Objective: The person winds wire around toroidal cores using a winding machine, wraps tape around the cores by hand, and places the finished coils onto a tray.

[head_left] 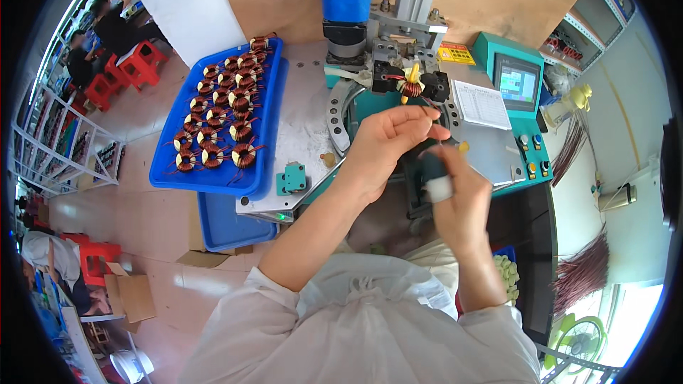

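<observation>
A ring-shaped coil (411,88) wound with copper wire, with a yellow piece on top, sits between the black jaws of the winding machine (388,77). Just below it, my left hand (390,144) is closed, thumb and fingertips pinched on a thin dark wire (429,104) by the coil. My right hand (462,203) is closer to me and to the right, its fingers curled and smeared by motion. A white wrap (439,189) and something dark cover part of its fingers; what they hold is not clear.
At left, a blue tray (162,176) carries several finished coils (243,155), above another blue tray (228,231). A teal control panel (523,103) with a screen stands right, beside a paper sheet (480,104). Wire bundles (583,270) hang far right. People sit near red stools (142,64).
</observation>
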A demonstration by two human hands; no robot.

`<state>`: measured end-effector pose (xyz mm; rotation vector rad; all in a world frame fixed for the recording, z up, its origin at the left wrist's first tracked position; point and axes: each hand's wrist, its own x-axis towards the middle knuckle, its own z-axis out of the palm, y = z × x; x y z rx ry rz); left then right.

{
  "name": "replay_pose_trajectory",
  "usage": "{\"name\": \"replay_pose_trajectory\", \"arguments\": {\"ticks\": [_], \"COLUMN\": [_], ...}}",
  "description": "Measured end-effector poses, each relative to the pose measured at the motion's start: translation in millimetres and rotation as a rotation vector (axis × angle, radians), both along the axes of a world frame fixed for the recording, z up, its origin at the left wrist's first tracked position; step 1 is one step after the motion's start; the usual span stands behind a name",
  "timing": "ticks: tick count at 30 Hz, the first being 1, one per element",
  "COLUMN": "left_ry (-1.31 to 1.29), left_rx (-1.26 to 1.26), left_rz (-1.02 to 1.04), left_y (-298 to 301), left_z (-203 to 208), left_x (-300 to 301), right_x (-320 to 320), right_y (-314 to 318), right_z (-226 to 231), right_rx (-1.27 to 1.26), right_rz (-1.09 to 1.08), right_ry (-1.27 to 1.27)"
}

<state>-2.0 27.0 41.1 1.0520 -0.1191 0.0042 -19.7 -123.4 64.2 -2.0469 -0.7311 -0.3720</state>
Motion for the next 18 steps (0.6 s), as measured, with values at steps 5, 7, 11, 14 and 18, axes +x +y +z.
{"name": "replay_pose_trajectory", "arguments": {"ticks": [5,7,11,14,18], "left_ry": [-0.065,-0.111,-0.130,-0.373,-0.128], "left_rx": [0.118,0.198,0.660,1.039,0.778], "left_rz": [0.089,0.148,0.463,0.888,0.419], "left_y": [0,-9,-13,-14,-10], "left_z": [13,0,-16,-33,-38], "left_x": [-14,-9,-9,5,6], "right_x": [79,143,147,102,47], "right_y": [24,36,56,40,-12], "right_z": [68,78,84,46,-26], "right_rx": [-0.154,-0.309,-0.540,-0.295,0.032], "right_rz": [-0.230,-0.163,-0.087,-0.106,-0.251], "right_ry": [-0.352,-0.416,-0.599,-0.591,-0.082]}}
